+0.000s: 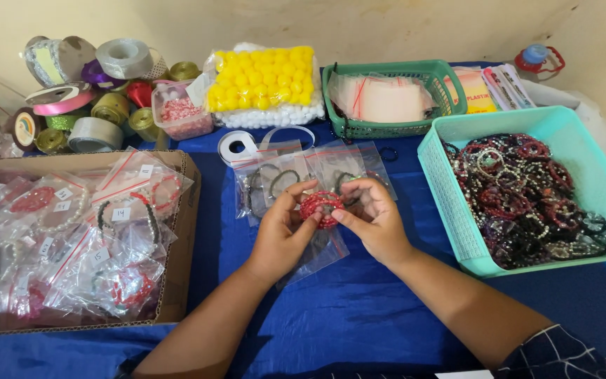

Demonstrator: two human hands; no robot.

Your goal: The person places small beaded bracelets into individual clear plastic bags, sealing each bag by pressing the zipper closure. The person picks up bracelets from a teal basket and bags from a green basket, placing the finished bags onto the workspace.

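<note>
Red bead bracelet (pixel 321 208) pinched from both sides, between left hand (pixel 283 235) and right hand (pixel 376 219), fingertips of each closed on its rim. Held just above clear plastic bags (pixel 296 175) spread on blue tablecloth (pixel 359 309). Equally close to both hands, ring face-up. Right of bracelet: teal basket (pixel 450 203) full of bracelets. Left of bracelet: cardboard box (pixel 185 231) of bagged bracelets.

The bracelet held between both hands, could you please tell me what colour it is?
Red: the bracelet shows best in the head view.
</note>
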